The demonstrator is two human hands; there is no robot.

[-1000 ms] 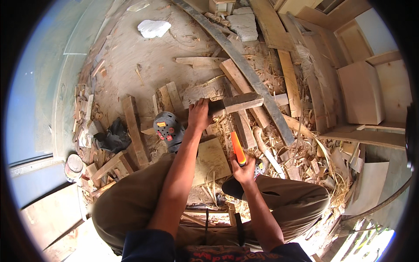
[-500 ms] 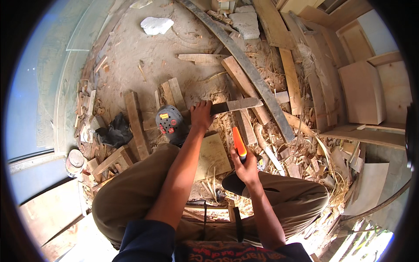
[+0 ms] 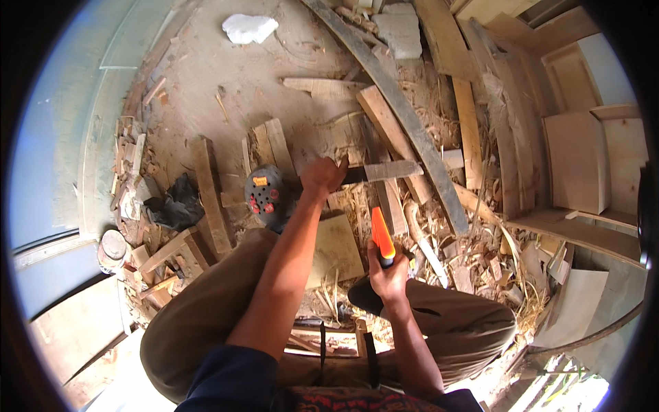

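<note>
My left hand [image 3: 322,176] is closed round the near end of a flat wooden strip [image 3: 391,171], dark beside my fingers and paler toward its far tip. The strip points right, across loose timber on the ground. Lower and to the right, my right hand [image 3: 388,278] grips an orange-and-black handled tool [image 3: 382,233]. Its tapered orange part points up and away; my fingers hide the lower end, and its exact kind does not show. Between my legs, below the strip, lies a square wooden board [image 3: 335,250]. A grey perforated clog [image 3: 264,192] is left of my left wrist.
A long dark curved plank [image 3: 405,117] slants across the right side, above other timber and shavings. Wood scraps and a black bag [image 3: 177,204] lie at left, near a round tub [image 3: 113,247]. Wooden cabinet frames [image 3: 576,161] stand at right; a white lump [image 3: 250,29] lies far off.
The view has shifted slightly. My left hand's fingers have changed position on the wooden strip. My right hand still grips the orange-and-black tool, now slightly lower and farther right in the picture.
</note>
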